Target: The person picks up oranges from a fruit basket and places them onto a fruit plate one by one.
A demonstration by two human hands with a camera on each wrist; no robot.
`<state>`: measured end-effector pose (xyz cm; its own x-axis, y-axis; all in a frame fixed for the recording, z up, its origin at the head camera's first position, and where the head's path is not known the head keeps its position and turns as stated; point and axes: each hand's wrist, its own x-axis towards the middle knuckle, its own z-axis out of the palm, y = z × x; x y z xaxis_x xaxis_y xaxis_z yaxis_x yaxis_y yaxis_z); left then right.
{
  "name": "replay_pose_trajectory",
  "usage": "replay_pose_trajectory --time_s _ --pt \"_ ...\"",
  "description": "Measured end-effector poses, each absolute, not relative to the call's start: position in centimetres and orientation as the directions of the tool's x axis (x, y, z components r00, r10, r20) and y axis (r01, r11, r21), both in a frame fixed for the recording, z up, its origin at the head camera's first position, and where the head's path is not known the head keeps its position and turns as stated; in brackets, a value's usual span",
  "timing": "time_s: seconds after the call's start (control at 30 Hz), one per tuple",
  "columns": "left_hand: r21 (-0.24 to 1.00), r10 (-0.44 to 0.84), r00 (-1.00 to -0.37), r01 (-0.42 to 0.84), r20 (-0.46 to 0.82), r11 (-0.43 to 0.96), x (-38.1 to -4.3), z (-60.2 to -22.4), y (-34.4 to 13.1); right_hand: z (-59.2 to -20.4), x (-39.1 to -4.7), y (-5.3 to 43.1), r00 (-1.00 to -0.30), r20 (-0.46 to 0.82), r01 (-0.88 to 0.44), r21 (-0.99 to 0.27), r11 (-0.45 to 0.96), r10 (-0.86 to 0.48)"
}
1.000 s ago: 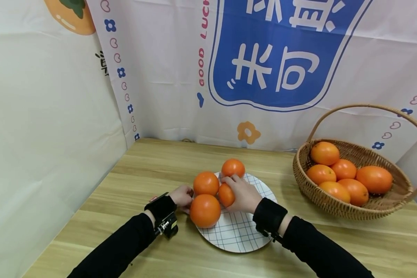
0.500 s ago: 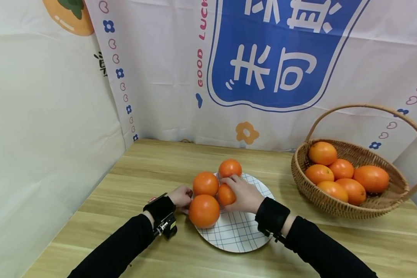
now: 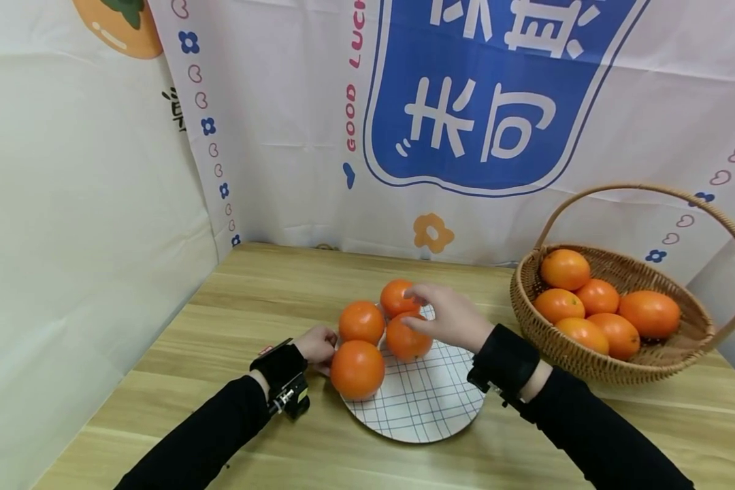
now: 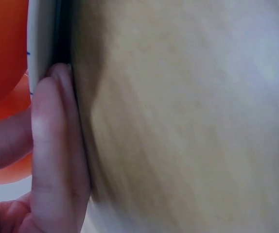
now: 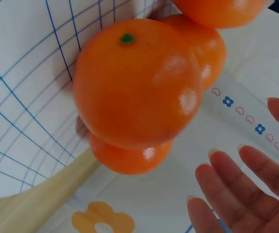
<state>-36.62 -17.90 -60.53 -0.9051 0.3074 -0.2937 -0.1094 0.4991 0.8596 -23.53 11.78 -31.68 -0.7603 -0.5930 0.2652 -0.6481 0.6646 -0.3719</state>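
A round white plate (image 3: 431, 401) with a blue grid carries several oranges on its left and far side. My left hand (image 3: 316, 346) grips the plate's left rim; in the left wrist view its fingers (image 4: 52, 145) lie at the rim's underside, the thumb on the other side. My right hand (image 3: 453, 316), fingers spread and holding nothing, hovers beside the right-hand orange (image 3: 409, 346). In the right wrist view that orange (image 5: 137, 87) shows a green stem spot, apart from the fingers. A front orange (image 3: 358, 371), a left one (image 3: 361, 322) and a far one (image 3: 397, 297) cluster around it.
At the right stands a wicker basket (image 3: 606, 373) with a tall handle, holding several oranges. A wooden table (image 3: 177, 367) bears everything. Behind it hangs a printed white cloth (image 3: 294, 150), with a white sheet (image 3: 86, 238) along the left.
My right hand has let go of the right-hand orange and drawn up and right, its fingers opening. That orange now sits against the others. The left hand stays at the rim.
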Motion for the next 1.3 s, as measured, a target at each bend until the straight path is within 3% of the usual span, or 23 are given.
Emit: replay_pose_trajectory --time_s 0.23,0.33,0.53,0.67,0.77,0.87,0.97,1.13,1.3 --pt "0.854 0.29 -0.896 -0.159 -0.335 0.496 -40.7 -67.0 -19.5 -29.5 -23.7 13.2 -0.804 0.271 -0.594 -0.339 0.729 -0.529" --pt "0.856 0.298 -0.897 -0.147 -0.326 0.495 -41.4 -68.1 -19.7 -27.8 -23.9 14.4 -0.826 0.287 -0.559 -0.315 0.767 -0.485" --pt "0.848 0.29 -0.899 -0.146 -0.33 0.51 -38.6 -63.0 -18.4 -24.8 -24.7 18.0 -0.863 0.326 -0.477 -0.276 0.835 -0.386" --pt "0.847 0.311 -0.897 -0.115 -0.313 0.52 -33.5 -55.0 -16.8 -23.6 -25.1 20.9 -0.896 0.336 -0.394 -0.302 0.868 -0.29" --pt "0.843 0.312 -0.895 -0.117 -0.319 0.526 -33.1 -54.4 -16.4 -23.3 -25.3 23.3 -0.913 0.343 -0.338 -0.334 0.88 -0.221" --pt "0.851 0.302 -0.892 -0.152 -0.337 0.502 -36.3 -59.6 -17.7 -23.2 -25.6 25.3 -0.926 0.335 -0.296 -0.365 0.883 -0.172" --pt "0.85 0.294 -0.897 -0.149 -0.331 0.505 -36.5 -60.0 -17.9 -23.3 -25.7 26.9 -0.935 0.323 -0.269 -0.386 0.883 -0.143" --pt "0.843 0.323 -0.896 -0.096 -0.304 0.529 -34.0 -56.1 -17.1 -23.8 -25.8 29.2 -0.95 0.294 -0.219 -0.388 0.895 -0.105" --pt "0.833 0.314 -0.896 -0.102 -0.315 0.544 -29.7 -49.0 -15.4 -24.3 -25.6 31.2 -0.957 0.277 -0.189 -0.374 0.908 -0.085"
